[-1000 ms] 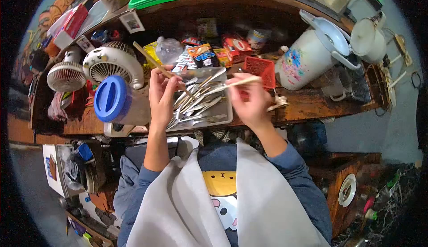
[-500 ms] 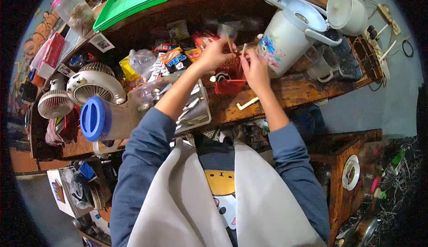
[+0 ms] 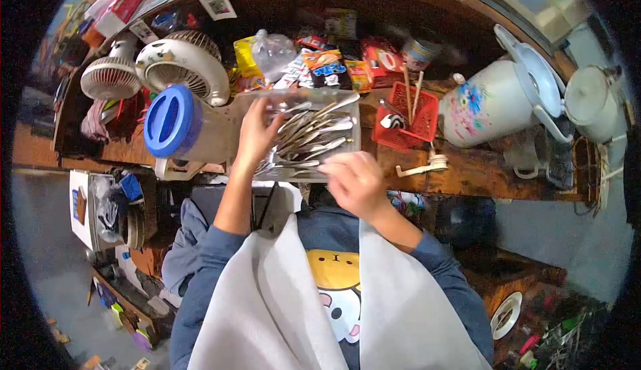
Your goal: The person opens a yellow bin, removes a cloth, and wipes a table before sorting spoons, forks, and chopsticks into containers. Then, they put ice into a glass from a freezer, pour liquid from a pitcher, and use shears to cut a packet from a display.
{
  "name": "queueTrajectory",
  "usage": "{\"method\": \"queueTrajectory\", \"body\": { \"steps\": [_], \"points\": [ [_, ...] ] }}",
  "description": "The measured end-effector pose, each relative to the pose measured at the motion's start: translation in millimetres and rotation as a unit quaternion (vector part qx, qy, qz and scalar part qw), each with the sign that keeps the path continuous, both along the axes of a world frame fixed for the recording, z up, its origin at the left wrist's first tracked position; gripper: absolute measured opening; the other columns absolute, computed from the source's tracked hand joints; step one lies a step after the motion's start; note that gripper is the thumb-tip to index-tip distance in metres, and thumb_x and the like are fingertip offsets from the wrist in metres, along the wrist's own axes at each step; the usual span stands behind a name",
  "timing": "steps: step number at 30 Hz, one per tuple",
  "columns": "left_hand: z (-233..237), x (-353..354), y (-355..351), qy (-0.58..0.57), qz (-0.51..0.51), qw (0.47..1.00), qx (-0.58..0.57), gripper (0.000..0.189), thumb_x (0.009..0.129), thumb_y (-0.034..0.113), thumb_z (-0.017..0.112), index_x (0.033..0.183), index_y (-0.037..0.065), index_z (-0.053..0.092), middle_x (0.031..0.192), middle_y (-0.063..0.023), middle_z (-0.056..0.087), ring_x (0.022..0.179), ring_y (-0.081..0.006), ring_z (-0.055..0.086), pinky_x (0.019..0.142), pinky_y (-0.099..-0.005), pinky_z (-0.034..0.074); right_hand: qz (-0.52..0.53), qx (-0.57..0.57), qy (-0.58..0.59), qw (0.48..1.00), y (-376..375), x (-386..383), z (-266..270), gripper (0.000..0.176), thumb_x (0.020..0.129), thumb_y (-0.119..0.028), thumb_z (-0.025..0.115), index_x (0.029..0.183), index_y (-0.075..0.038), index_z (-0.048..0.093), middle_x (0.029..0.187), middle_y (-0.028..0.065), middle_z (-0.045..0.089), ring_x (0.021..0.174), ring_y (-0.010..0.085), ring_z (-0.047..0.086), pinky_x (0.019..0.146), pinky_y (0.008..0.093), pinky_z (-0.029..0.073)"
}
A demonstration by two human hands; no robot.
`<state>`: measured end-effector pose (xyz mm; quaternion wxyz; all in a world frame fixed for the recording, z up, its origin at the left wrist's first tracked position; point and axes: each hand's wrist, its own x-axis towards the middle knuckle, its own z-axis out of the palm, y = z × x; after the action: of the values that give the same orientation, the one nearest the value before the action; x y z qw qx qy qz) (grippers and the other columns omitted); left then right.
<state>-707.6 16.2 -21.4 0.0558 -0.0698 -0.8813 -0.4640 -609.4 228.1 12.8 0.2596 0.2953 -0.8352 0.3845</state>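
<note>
A clear plastic tray (image 3: 356, 120) full of metal spoons and forks (image 3: 314, 133) lies in front of me. Over its left side is my left hand (image 3: 255, 136), thumb and fingers apart, with no object visible in it. My right hand (image 3: 357, 182) hovers by the tray's front right corner. Its fingers look bent but are smeared by motion, so I cannot make out whether they hold anything. To the right stands a red plastic basket (image 3: 422, 136) with two thin sticks (image 3: 411, 96) upright in it and a black-and-white striped item (image 3: 392, 122).
A blue-lidded pitcher (image 3: 168, 122) and a white fan (image 3: 183, 70) are left of the tray. Snack packets (image 3: 326, 68) lie behind it. A large flowered jug (image 3: 477, 110) leans at right. A cream L-shaped piece (image 3: 424, 166) lies near the table's front edge.
Both hands have left the red basket and moved left to the cutlery tray. Two sticks now stand in the basket. The view has shifted, with the table appearing further right.
</note>
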Motion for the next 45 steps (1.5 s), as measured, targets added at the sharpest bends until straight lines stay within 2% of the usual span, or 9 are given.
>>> {"method": "queueTrajectory", "body": {
  "steps": [4,7,17,27,33,39,41,43,45],
  "points": [
    [-12,37,-37,-0.003,-0.002,0.986,-0.168,0.030,0.070,0.007,0.062,0.099,0.008,0.054,0.095,-0.0155,0.054,0.089,-0.0332,0.055,0.076,-0.0401,0.044,0.056,0.043,-0.171,0.983,-31,-28,-42,0.013,0.069,-0.002,0.059,0.081,-0.007,0.058,0.092,0.0090,0.055,0.087,0.0283,0.053,0.075,0.0367,0.044],
    [-17,52,-47,-0.058,-0.035,0.965,-0.254,0.036,0.068,0.016,0.068,0.100,0.007,0.055,0.102,-0.0167,0.053,0.097,-0.0349,0.051,0.082,-0.0403,0.041,0.059,0.135,-0.164,0.975,-48,-54,-60,0.014,0.070,-0.004,0.059,0.083,-0.008,0.059,0.092,0.0074,0.056,0.089,0.0282,0.054,0.077,0.0378,0.043],
    [-15,53,-42,-0.076,-0.039,0.952,-0.295,0.037,0.062,0.023,0.072,0.093,0.010,0.056,0.095,-0.0118,0.054,0.090,-0.0329,0.053,0.075,-0.0417,0.043,0.069,0.184,-0.218,0.956,-57,-74,-78,0.023,0.062,-0.003,0.066,0.083,-0.006,0.058,0.083,0.0125,0.053,0.086,0.0315,0.054,0.075,0.0414,0.041],
    [-16,43,-41,-0.056,-0.074,0.933,-0.347,0.028,0.070,0.022,0.065,0.096,0.014,0.056,0.098,-0.0093,0.055,0.093,-0.0320,0.052,0.074,-0.0425,0.044,0.063,0.176,-0.326,0.927,-30,-77,-32,0.018,0.066,-0.001,0.063,0.084,-0.004,0.062,0.089,0.0161,0.056,0.088,0.0328,0.056,0.078,0.0405,0.046],
    [5,40,-37,0.080,-0.039,0.928,-0.361,0.016,0.068,0.020,0.065,0.082,0.015,0.063,0.095,-0.0043,0.054,0.091,-0.0246,0.048,0.077,-0.0375,0.041,-0.062,0.312,-0.324,0.891,-4,-59,11,0.016,0.071,-0.010,0.064,0.086,-0.004,0.065,0.089,0.0147,0.056,0.087,0.0317,0.056,0.074,0.0409,0.045],
    [72,23,-17,0.174,-0.088,0.951,-0.238,0.010,0.062,0.018,0.070,0.069,0.011,0.065,0.096,-0.0039,0.055,0.092,-0.0241,0.050,0.079,-0.0380,0.040,-0.062,0.063,-0.248,0.965,28,-29,40,0.014,0.082,-0.012,0.054,0.093,-0.003,0.055,0.082,0.0112,0.053,0.073,0.0258,0.056,0.067,0.0357,0.045],
    [101,21,-1,0.175,-0.113,0.970,-0.122,0.012,0.066,0.004,0.067,0.077,0.003,0.062,0.097,-0.0090,0.058,0.090,-0.0228,0.057,0.077,-0.0340,0.045,-0.071,-0.297,-0.299,0.904,40,-19,51,0.013,0.085,-0.010,0.052,0.095,-0.002,0.052,0.082,0.0038,0.051,0.072,0.0148,0.052,0.066,0.0279,0.043],
    [111,11,16,0.131,-0.113,0.983,0.068,0.013,0.073,0.000,0.060,0.087,-0.001,0.058,0.097,-0.0098,0.059,0.087,-0.0173,0.059,0.075,-0.0292,0.047,-0.149,-0.395,-0.133,0.897,55,-18,60,0.011,0.086,-0.007,0.051,0.095,0.000,0.050,0.081,0.0000,0.048,0.074,0.0089,0.047,0.066,0.0230,0.040],
    [123,7,49,0.129,-0.108,0.939,0.301,0.020,0.084,-0.007,0.040,0.099,0.000,0.052,0.094,-0.0093,0.061,0.077,-0.0152,0.061,0.069,-0.0248,0.049,-0.221,-0.350,0.009,0.910,90,-32,43,0.011,0.084,-0.005,0.054,0.092,0.000,0.049,0.083,0.0023,0.049,0.074,0.0108,0.048,0.067,0.0243,0.041]
  ]
}}
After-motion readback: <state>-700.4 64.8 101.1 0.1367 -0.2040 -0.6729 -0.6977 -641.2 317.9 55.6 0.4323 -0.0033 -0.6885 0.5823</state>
